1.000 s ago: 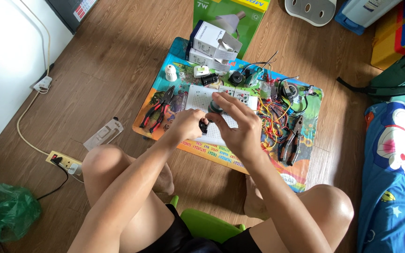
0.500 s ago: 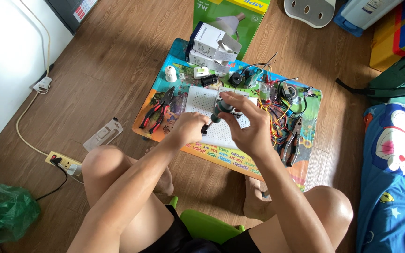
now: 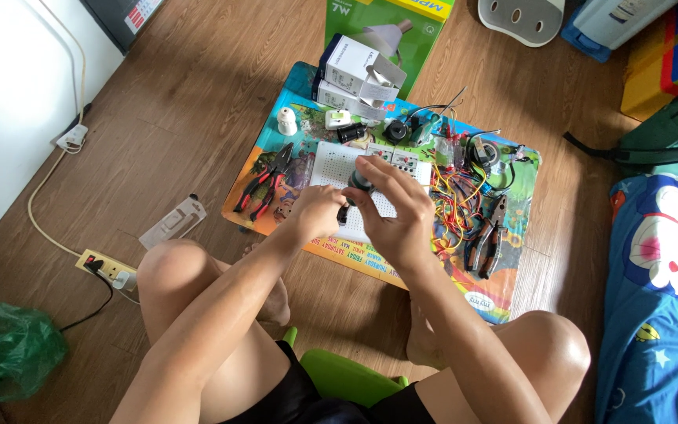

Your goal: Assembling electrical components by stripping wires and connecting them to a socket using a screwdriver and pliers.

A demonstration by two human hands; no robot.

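While both hands (image 3: 359, 212) cover it, the dark part (image 3: 359, 182) stays unclear.

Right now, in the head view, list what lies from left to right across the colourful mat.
Red-handled pliers → left hand → small dark part held between both hands → right hand → tangle of coloured wires → dark-handled pliers, all on the mat.
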